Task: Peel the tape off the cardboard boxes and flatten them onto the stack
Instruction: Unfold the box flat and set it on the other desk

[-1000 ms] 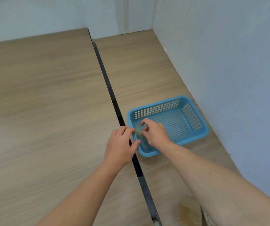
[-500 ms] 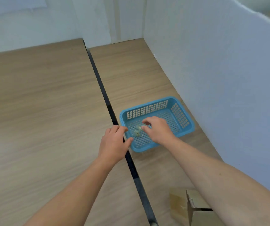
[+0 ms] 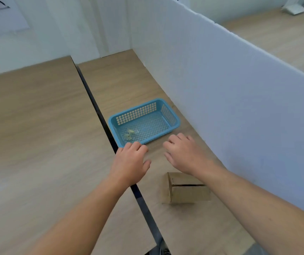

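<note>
Cardboard box (image 3: 186, 190): small, flaps closed with a dark seam across the top. It sits on the right-hand table (image 3: 125, 85), on the near side of the blue basket (image 3: 138, 114) and apart from it. Its far right corner is hidden under the right wrist. Can't tell whether any tape is on it.

Head view, only one:
- Left hand (image 3: 129, 162): palm down over the dark gap (image 3: 95, 107) between the two tables, just beside the basket's near left corner. Fingers loosely curled, thumb out to the side, nothing in it. Contact with the basket rim not clear.
- Right hand (image 3: 184, 155): palm down above the right-hand table, between basket and box. Fingers relaxed and bent downward, nothing held. Not touching the box top as far as I can see; the forearm crosses above it.
- Basket: perforated plastic, lying at an angle, near the white partition (image 3: 239, 107). A few small pale yellowish scraps (image 3: 130, 134) lie in its near left part, look like crumpled tape but too small to confirm.
- Left-hand table (image 3: 37, 126): wood grain, same finish as the right one.
- Partition runs along the right edge of the right-hand table; another wood surface shows beyond it.
</note>
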